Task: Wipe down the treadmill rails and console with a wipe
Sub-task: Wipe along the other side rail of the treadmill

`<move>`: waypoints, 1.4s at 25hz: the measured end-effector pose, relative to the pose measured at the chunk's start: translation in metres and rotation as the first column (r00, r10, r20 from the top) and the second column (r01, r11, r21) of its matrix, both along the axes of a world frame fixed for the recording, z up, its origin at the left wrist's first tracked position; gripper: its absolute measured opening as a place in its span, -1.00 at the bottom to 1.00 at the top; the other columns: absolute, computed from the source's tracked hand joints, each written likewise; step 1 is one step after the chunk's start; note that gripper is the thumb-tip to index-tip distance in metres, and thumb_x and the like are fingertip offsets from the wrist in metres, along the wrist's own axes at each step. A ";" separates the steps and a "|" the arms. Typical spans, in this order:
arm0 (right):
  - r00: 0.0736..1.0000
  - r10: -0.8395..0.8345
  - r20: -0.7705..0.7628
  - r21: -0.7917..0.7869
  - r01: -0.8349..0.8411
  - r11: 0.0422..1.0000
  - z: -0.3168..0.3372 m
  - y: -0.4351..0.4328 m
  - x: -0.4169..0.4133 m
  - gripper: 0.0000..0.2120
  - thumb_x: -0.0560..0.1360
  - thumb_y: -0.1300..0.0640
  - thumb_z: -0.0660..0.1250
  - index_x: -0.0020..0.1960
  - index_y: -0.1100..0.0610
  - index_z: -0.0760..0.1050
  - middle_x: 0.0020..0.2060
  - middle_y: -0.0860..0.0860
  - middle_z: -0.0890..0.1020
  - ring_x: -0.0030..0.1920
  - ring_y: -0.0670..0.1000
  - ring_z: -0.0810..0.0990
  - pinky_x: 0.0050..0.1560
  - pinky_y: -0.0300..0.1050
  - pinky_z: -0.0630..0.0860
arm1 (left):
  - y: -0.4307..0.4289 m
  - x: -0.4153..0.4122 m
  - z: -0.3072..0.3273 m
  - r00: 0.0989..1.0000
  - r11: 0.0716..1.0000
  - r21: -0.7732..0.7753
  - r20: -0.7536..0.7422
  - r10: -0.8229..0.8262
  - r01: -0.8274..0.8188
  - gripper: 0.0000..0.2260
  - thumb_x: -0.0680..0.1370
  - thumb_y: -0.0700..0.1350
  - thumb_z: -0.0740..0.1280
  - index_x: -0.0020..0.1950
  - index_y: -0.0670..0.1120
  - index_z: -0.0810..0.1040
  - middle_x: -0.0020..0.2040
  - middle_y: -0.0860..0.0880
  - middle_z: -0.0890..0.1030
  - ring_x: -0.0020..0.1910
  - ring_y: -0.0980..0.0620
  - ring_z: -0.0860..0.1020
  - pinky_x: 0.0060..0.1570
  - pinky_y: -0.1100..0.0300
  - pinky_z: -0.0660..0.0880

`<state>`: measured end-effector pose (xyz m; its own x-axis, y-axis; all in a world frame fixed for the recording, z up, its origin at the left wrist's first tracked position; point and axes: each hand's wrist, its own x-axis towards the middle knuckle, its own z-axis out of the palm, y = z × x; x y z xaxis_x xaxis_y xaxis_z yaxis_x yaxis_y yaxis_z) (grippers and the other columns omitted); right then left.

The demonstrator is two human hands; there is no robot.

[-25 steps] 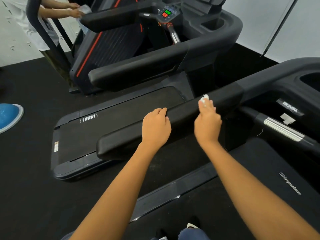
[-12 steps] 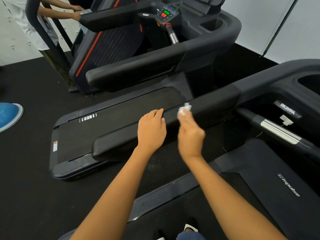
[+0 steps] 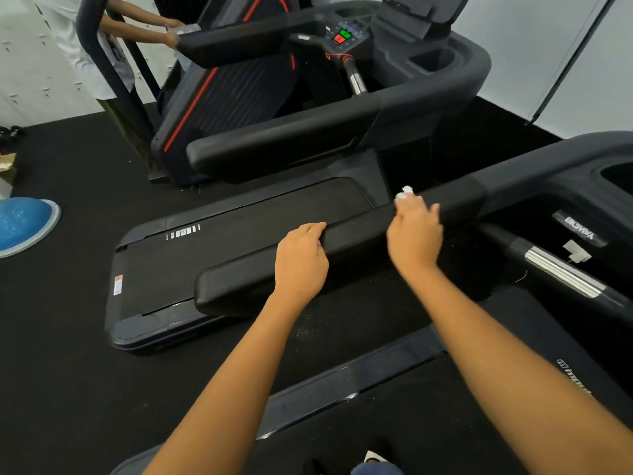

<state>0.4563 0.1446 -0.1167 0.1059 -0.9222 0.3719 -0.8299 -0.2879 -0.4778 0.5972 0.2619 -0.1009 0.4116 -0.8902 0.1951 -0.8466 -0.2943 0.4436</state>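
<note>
The black left side rail (image 3: pixel 356 240) of my treadmill runs from lower left up toward the console at the right. My left hand (image 3: pixel 300 260) rests on top of the rail with its fingers curled over the far edge. Just to its right, my right hand (image 3: pixel 414 234) presses a small crumpled white wipe (image 3: pixel 404 193) against the rail's top; only a bit of the wipe shows past the fingertips. The console (image 3: pixel 582 231) with a silver grip bar (image 3: pixel 561 274) lies at the right edge.
A second treadmill (image 3: pixel 239 245) stands parallel on the left, its console (image 3: pixel 344 37) showing red and green buttons. Another person (image 3: pixel 102 46) wipes its far rail at the top left. A blue balance dome (image 3: pixel 24 222) sits on the black floor at the left.
My right hand slid the wipe toward my left hand along the rail, then back up toward the console. My left hand stayed on the rail.
</note>
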 end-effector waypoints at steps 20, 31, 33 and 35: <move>0.877 0.456 -0.151 -0.121 -0.474 0.872 -0.009 0.031 -0.006 -0.68 0.54 0.31 0.16 0.23 0.11 0.49 0.13 0.03 0.58 0.09 0.12 0.59 0.10 -0.03 0.58 | -0.004 0.000 -0.004 0.996 1.000 0.021 0.091 0.010 -0.012 -0.66 0.63 -0.18 0.11 0.40 -0.14 0.42 0.30 -0.09 0.52 0.24 -0.09 0.48 0.26 0.09 0.36; 0.940 0.267 0.215 -0.067 -0.258 0.964 0.023 0.023 -0.040 -0.75 0.54 0.32 0.26 0.17 0.23 0.60 0.10 0.09 0.66 0.11 0.03 0.64 0.14 -0.22 0.53 | -0.052 -0.053 0.022 0.983 0.992 -0.056 -0.135 -0.121 0.115 -0.64 0.60 -0.27 0.12 0.37 -0.09 0.44 0.33 -0.05 0.47 0.32 -0.04 0.39 0.23 0.14 0.38; 0.944 0.200 0.264 -0.068 -0.188 0.980 0.038 0.014 -0.059 -0.74 0.54 0.29 0.27 0.20 0.21 0.58 0.09 0.09 0.66 0.11 -0.01 0.63 0.11 -0.33 0.47 | -0.072 -0.076 0.032 0.972 0.981 -0.097 -0.152 -0.179 0.165 -0.64 0.59 -0.28 0.12 0.36 -0.08 0.45 0.31 -0.05 0.48 0.31 -0.02 0.40 0.21 0.17 0.37; 0.942 0.132 0.308 -0.060 -0.119 0.991 0.050 0.005 -0.081 -0.71 0.53 0.28 0.28 0.24 0.20 0.55 0.08 0.09 0.64 0.09 0.00 0.61 0.06 -0.33 0.45 | -0.091 -0.101 0.042 0.953 0.963 -0.134 -0.164 -0.255 0.234 -0.64 0.58 -0.29 0.13 0.35 -0.08 0.46 0.28 -0.06 0.50 0.27 -0.01 0.44 0.16 0.19 0.40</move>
